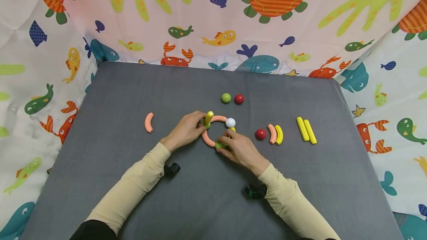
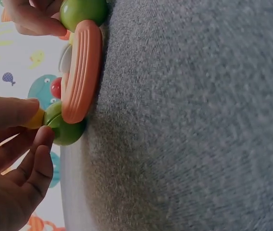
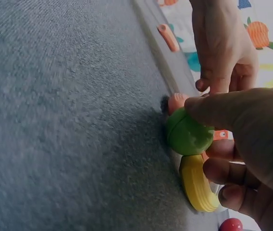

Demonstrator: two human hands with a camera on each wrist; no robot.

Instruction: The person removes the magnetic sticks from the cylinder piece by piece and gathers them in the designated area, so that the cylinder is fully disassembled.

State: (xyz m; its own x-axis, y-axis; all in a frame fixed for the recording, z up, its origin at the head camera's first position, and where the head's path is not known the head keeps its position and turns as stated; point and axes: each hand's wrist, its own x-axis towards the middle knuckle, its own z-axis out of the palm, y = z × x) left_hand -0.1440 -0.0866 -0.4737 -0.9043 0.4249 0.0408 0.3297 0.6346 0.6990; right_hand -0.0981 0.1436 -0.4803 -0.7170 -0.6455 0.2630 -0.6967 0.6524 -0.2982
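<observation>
A ring of toy pieces lies in front of me, with curved orange sticks (image 1: 207, 139), a curved yellow stick (image 3: 197, 185), a white ball (image 1: 230, 122) and green balls. On the ring's left side, a straight yellow stick (image 1: 209, 116) stands upright on a green ball (image 2: 65, 126). My left hand (image 1: 185, 130) pinches the base of that stick, with fingertips touching the ball below. At the near side, my right hand (image 1: 242, 149) grips another green ball (image 3: 189, 132) between thumb and fingers. This ball joins a curved orange stick to the curved yellow one.
Behind the ring sit a green ball (image 1: 226, 98) and a red ball (image 1: 239, 99). To the right are another red ball (image 1: 261, 134), two curved sticks (image 1: 278, 135) and two straight yellow sticks (image 1: 306, 129). A single curved orange stick (image 1: 148, 122) lies left on the grey table (image 1: 133, 92).
</observation>
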